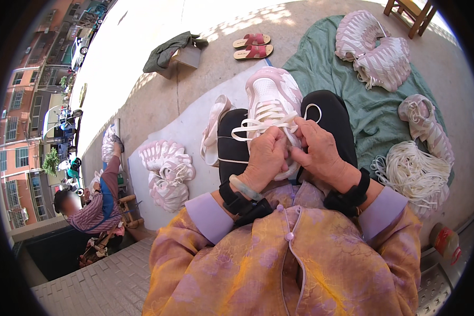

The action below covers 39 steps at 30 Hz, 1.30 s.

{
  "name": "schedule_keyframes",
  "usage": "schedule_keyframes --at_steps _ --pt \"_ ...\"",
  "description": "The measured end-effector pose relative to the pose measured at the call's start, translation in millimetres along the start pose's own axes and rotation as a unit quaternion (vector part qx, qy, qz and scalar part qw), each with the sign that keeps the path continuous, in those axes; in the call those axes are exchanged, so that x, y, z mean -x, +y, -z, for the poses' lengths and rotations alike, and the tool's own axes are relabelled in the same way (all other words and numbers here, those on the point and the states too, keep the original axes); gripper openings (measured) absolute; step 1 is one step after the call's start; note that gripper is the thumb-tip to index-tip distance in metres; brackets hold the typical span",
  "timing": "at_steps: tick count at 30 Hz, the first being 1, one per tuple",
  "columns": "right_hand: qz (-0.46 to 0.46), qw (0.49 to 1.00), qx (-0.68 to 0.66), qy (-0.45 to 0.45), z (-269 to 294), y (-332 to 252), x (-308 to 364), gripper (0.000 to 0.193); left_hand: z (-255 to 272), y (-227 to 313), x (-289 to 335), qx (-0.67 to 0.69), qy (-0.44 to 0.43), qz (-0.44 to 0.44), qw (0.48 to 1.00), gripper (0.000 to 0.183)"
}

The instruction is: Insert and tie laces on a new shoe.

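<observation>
A white and pink sneaker (273,89) rests on my lap between my black-trousered knees, toe pointing away from me. Its flat white shoelace (268,125) crosses the tongue, with a loop sticking out to the left and another to the right. My left hand (268,152) is closed at the shoe's collar, fingers pinching the lace. Close beside it, my right hand (320,150) also pinches the lace between thumb and forefinger. The fingers hide part of the shoe's opening. Left of my knee lies another pale pink shoe (214,129) on its side.
Rows of sneakers (166,168) lie on a white sheet (189,113) at left; more sneakers (374,50) and a heap of white laces (418,171) are on green cloth (326,63) at right. Red slippers (253,46), a jacket-draped box (184,55) and a wooden stool (413,15) stand farther off. A co-worker (92,208) sits far left.
</observation>
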State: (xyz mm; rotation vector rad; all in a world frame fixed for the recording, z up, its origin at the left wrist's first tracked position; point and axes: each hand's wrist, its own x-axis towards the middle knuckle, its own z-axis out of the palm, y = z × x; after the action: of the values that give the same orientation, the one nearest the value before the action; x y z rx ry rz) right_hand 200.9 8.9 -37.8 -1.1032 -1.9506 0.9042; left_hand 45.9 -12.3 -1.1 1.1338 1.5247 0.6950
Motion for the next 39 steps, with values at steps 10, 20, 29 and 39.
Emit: schedule_keyframes --at_steps 10,20,29,39 --pt "-0.097 0.991 -0.092 -0.032 11 -1 1 0.066 99 -41 62 -0.098 0.024 0.063 0.993 0.009" --pt "-0.398 0.862 -0.309 -0.062 21 3 -23 0.018 104 -46 54 0.044 0.044 0.017 0.998 0.014" --pt "-0.418 0.816 -0.4 0.01 20 8 -25 0.007 150 -77 27 0.098 0.2 -0.031 0.974 0.015" --pt "-0.287 0.799 -0.527 0.044 23 7 -10 0.015 185 -111 9 0.1 0.303 -0.006 0.948 0.012"
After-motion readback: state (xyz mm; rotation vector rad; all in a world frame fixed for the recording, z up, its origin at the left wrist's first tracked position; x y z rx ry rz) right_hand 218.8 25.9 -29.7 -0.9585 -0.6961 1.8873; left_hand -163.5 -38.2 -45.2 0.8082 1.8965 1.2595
